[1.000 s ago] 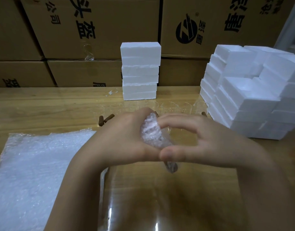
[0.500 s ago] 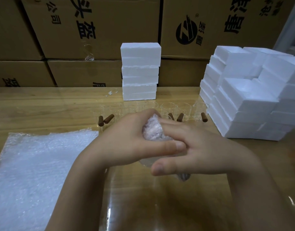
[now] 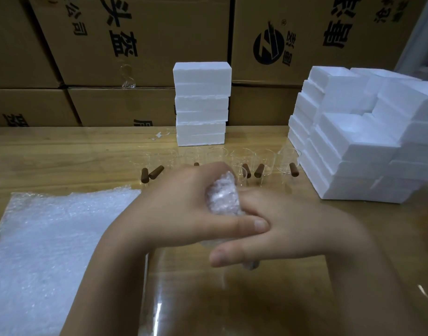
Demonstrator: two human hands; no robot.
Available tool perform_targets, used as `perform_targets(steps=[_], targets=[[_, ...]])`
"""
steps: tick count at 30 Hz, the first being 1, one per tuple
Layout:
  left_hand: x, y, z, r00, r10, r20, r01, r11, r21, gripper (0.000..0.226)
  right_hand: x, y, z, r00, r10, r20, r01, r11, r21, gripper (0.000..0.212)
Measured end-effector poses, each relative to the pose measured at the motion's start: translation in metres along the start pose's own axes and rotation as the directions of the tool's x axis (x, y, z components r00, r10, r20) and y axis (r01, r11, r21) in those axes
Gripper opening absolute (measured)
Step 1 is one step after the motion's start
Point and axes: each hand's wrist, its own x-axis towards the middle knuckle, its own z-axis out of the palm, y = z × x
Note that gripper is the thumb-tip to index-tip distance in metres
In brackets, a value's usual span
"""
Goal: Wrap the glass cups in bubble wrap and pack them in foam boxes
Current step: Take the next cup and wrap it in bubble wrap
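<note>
**Bubble-wrapped glass cup** (image 3: 222, 197): a knobbly, translucent bundle held over the glossy wood-grain desk (image 3: 62, 154), in front of the central foam stack (image 3: 202, 103). The left grip (image 3: 179, 209) curls round its upper part. The right grip (image 3: 293, 226) wraps its lower side.

**Stack:** three white, grainy, rectangular boxes.

- **In front of it:** a row of clear glass cups (image 3: 287, 158), six brown cylindrical handles visible.
- **Left-front:** one flat bubble-wrap sheet (image 3: 50, 238).
- **Right:** a stepped foam-box pile (image 3: 365, 146).
- **Behind:** printed cardboard cartons (image 3: 135, 44).

Cardboard boxes (image 3: 159, 44) w/ black Chinese print, "头盔", "公司", round Z logo (image 3: 268, 48).
</note>
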Motion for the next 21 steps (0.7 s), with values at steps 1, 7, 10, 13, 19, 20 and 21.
perform_targets(steps=[1,7,10,13,19,20,21], targets=[[0.000,-0.001,0.001,1.000,-0.012,-0.001,0.012,0.999,0.043,0.072,0.003,0.002,0.001,1.000,0.012,0.017,-0.012,1.000,0.021,0.023],[-0.012,-0.012,0.027,0.998,-0.063,0.026,0.065,0.996,-0.059,0.066,0.000,0.021,0.008,0.993,0.062,0.099,-0.060,0.998,-0.020,0.063],[-0.021,-0.019,0.055,0.992,-0.121,-0.038,0.111,0.973,-0.201,0.057,-0.011,0.038,0.001,0.986,0.091,0.137,-0.091,0.996,-0.003,0.056],[-0.024,-0.029,0.083,0.960,-0.224,-0.168,0.153,0.923,-0.354,0.048,-0.031,0.056,-0.008,0.996,0.093,0.003,-0.091,0.965,0.247,0.029],[-0.023,-0.044,0.130,0.854,-0.334,-0.399,0.067,0.831,-0.552,0.044,-0.022,0.089,0.043,0.860,0.452,-0.235,-0.331,0.847,0.416,0.043],[-0.023,-0.046,0.135,0.845,-0.326,-0.424,0.035,0.825,-0.564,0.041,-0.015,0.094,0.055,0.840,0.473,-0.265,-0.339,0.840,0.424,0.042],[-0.022,-0.049,0.140,0.839,-0.311,-0.446,0.005,0.825,-0.566,0.039,-0.009,0.099,0.064,0.814,0.480,-0.327,-0.333,0.847,0.414,0.042]])
